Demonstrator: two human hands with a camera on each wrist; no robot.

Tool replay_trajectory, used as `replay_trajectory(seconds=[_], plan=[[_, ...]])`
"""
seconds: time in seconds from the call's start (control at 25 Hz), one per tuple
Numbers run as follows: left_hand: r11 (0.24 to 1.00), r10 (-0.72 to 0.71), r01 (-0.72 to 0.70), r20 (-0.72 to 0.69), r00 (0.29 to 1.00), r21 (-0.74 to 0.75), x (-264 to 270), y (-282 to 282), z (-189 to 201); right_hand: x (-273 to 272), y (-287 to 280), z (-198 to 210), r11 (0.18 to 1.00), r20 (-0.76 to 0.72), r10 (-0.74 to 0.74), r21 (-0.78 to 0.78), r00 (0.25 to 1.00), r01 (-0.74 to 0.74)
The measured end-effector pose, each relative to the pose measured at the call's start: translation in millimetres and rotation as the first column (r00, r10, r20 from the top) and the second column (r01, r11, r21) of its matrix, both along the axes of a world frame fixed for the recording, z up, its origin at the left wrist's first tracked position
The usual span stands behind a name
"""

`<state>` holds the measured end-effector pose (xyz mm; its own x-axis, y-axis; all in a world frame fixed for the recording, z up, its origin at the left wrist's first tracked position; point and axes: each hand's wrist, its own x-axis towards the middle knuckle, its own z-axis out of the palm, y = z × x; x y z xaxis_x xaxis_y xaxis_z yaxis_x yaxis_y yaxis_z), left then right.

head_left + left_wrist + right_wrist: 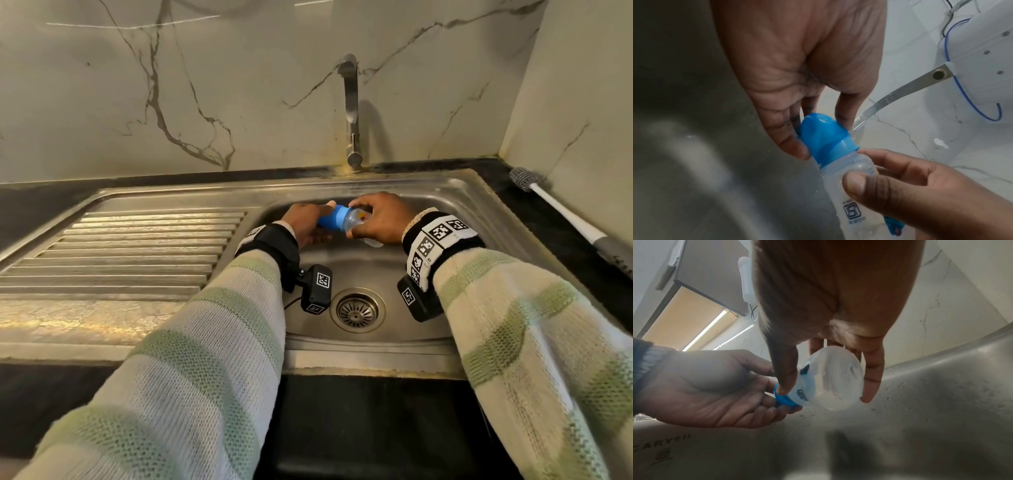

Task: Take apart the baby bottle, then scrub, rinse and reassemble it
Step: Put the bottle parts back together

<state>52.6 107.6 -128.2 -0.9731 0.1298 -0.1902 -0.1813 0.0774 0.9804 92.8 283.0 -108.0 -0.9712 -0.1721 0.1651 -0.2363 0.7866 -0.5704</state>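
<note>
A clear baby bottle (354,219) with a blue cap (334,217) lies sideways in mid-air over the steel sink (404,329). My left hand (308,224) grips the blue cap (824,136) with fingers and thumb. My right hand (380,219) holds the clear bottle body (846,181), thumb on the near side and fingers round the back. In the right wrist view the bottle's round base (835,379) faces the camera, and the blue cap ring (783,398) sits against the left hand (715,389). Water drops cling to the bottle.
The tap (351,109) stands at the back of the sink with no water running. A bottle brush (561,212) with a white handle lies on the dark counter at the right. A ribbed draining board (137,250) is on the left. The drain (357,310) lies below my wrists.
</note>
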Motion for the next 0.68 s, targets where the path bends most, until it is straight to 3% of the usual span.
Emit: replay_trajectory(seconds=[0.68], plan=[[0.996, 0.079, -0.080, -0.027, 0.996, -0.034, -8.3, 8.8, 3.3, 0.6, -8.4, 5.5, 1.000, -0.028, 0.006, -0.005, 1.000, -0.006]])
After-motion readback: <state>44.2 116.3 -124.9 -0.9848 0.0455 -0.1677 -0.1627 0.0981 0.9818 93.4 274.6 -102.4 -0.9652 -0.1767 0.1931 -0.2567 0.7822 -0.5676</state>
